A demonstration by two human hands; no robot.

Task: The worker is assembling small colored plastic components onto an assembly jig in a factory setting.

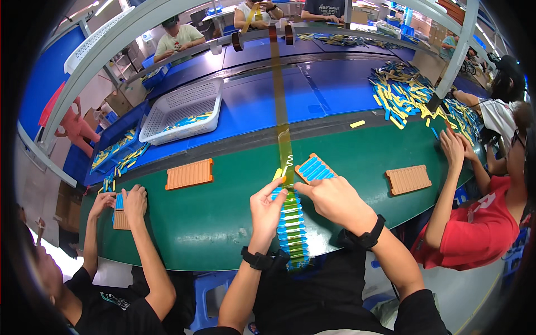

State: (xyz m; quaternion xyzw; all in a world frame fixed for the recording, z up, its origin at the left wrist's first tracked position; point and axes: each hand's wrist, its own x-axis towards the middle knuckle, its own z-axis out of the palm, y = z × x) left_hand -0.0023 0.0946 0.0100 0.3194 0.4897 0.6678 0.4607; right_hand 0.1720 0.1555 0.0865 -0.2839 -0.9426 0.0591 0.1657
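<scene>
A strip of amber tape (281, 106) runs from a roll on the overhead bar down to the green table. Blue flat sticks (291, 229) lie side by side across its near part, towards my body. My left hand (266, 206) pinches the tape's left edge beside a yellow stick (277, 174). My right hand (338, 204) has its index fingertip at the tape's right edge, with the other fingers curled and partly hidden; what they hold cannot be made out. Just beyond that hand, an orange ribbed tray (300, 172) carries several blue sticks in its grooves.
Two orange ribbed trays (190, 173) (409, 180) lie left and right on the green table (223, 234). A white basket (184, 114) and a pile of sticks (403, 92) stand farther off. Co-workers sit on both sides; the left one's hands (134, 205) touch a ribbed tray.
</scene>
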